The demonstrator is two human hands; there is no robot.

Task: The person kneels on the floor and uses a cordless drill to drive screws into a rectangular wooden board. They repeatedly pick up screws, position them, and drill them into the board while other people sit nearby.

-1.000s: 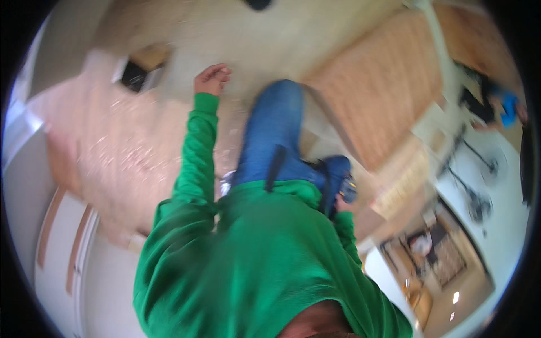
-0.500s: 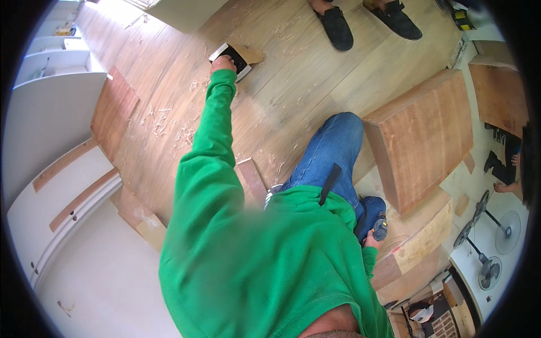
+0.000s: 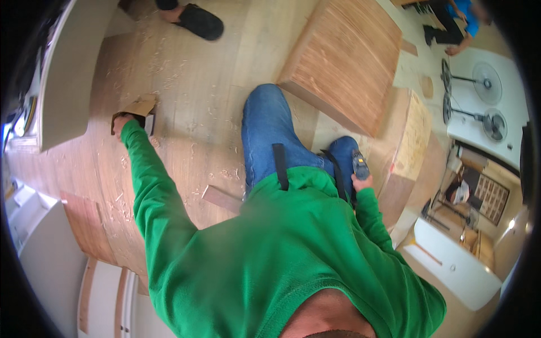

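Observation:
My left hand (image 3: 120, 123) reaches out at the far left, at an open cardboard box (image 3: 147, 107) on the wood floor. Its fingers dip into the box's dark inside and are mostly hidden, so their grip does not show. Close to my bent leg, my right hand (image 3: 363, 183) is closed round the handle of a dark cordless drill (image 3: 360, 165). The drill points away from me, beside my jeans.
A large brown wooden box-shaped panel (image 3: 346, 62) stands ahead on the right. Wood shavings and a small wood offcut (image 3: 221, 198) lie on the floor. Another person's dark shoe (image 3: 201, 22) is at the top. Standing fans (image 3: 495, 125) and a person in blue (image 3: 465, 22) are farther right.
My view has swung to the right, so the scene sits turned in the picture. My left hand stays at the cardboard box, and my right hand keeps hold of the drill.

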